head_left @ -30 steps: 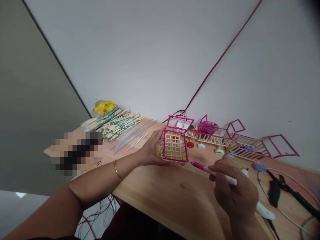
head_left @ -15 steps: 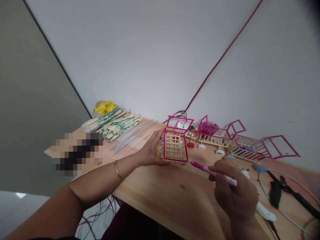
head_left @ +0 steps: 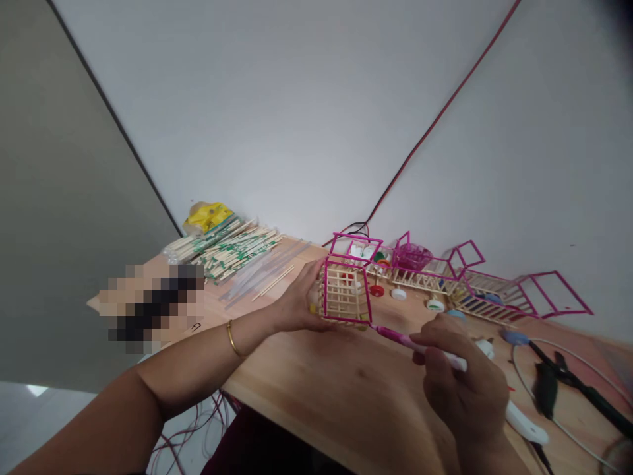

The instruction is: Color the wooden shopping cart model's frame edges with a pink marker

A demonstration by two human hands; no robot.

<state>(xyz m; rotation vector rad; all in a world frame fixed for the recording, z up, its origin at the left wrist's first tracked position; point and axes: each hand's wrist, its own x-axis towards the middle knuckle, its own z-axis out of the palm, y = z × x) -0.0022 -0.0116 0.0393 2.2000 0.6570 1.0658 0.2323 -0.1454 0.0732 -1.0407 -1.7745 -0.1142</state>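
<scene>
My left hand (head_left: 301,300) is closed around the side of a small cart made of wooden sticks (head_left: 346,290), its top edges coloured magenta and its lattice floor bare wood. Between the fingers of my right hand (head_left: 459,376) is a marker pen (head_left: 410,344) with a white barrel and a pink front. The pen's tip is at the cart's near right corner. Behind the cart stand similar stick carts (head_left: 489,290) with magenta frames and bottle-cap wheels, such as a red cap (head_left: 376,290) and a white cap (head_left: 398,294).
Paper-wrapped chopsticks (head_left: 237,251), clear glue sticks (head_left: 262,264) and a yellow package (head_left: 208,216) lie at the back left. A magenta bowl (head_left: 414,256) sits among the carts. At the right are dark-handled pliers (head_left: 546,386), a white glue gun (head_left: 527,422) and a cable.
The pen has shifted very slightly at the cart's near right corner. Both hands keep their holds, and the whole view has dipped a little.
</scene>
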